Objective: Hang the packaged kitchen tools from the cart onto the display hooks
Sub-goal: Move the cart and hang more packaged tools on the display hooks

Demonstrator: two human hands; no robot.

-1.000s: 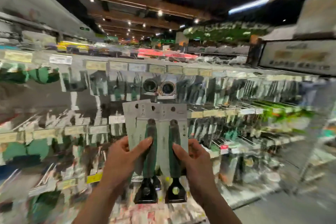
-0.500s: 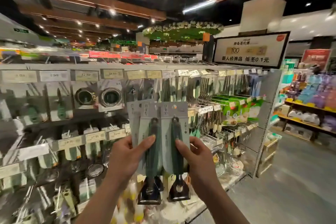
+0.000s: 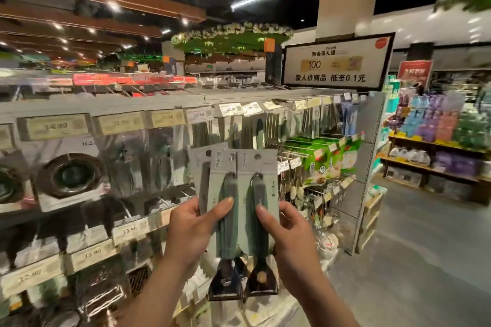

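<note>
Head view: the left hand (image 3: 191, 231) and the right hand (image 3: 289, 233) are holding up, between them, a fanned bunch of grey-card packaged kitchen tools (image 3: 240, 175) with dark green handles and black heads. The left hand is gripping the left cards, its thumb pressing on the front; the right hand is pinching the right card, thumb likewise on its front. Vertical print is showing on the card tops, too blurred to read.

Left of the left hand, yellowish paper price tags are hanging on the grey metal display rack (image 3: 372, 167); one tag (image 3: 129, 230) is reading "13.90", another (image 3: 30, 273) "12.90". Above the right hand, a black-framed white sign (image 3: 337, 64) is reading "100" and "新人价商品 低至0.1元". Just beyond the right hand, green printed boxes (image 3: 321, 156) are hanging on the rack; far right of it, a yellow-edged shelf (image 3: 430, 141) is carrying purple and blue packs.
</note>
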